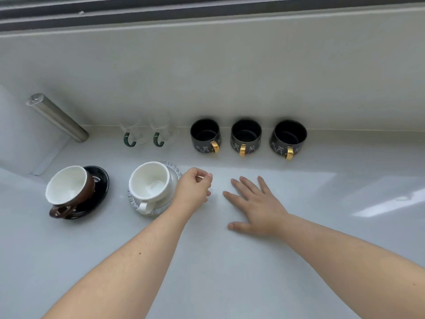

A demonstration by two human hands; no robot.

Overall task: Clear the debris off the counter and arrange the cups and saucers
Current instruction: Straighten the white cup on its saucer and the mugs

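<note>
A white cup (150, 184) stands on a clear glass saucer (171, 168) on the pale counter (230, 261). My left hand (194, 188) rests just right of that saucer with its fingers curled; whether it pinches anything is too small to tell. My right hand (255, 203) lies flat on the counter, fingers spread, holding nothing. At the left a brown cup (69, 189) with a white inside sits tilted on a black saucer (101, 180). Three black mugs with gold handles (205, 134) (245, 135) (288, 137) line the back wall. Two clear glass cups with green handles (134, 134) (163, 133) stand left of them.
A brushed metal cylinder (57, 117) leans at the back left beside a white appliance (20, 139). A light wall runs behind the counter, with a dark window frame (207, 12) above it.
</note>
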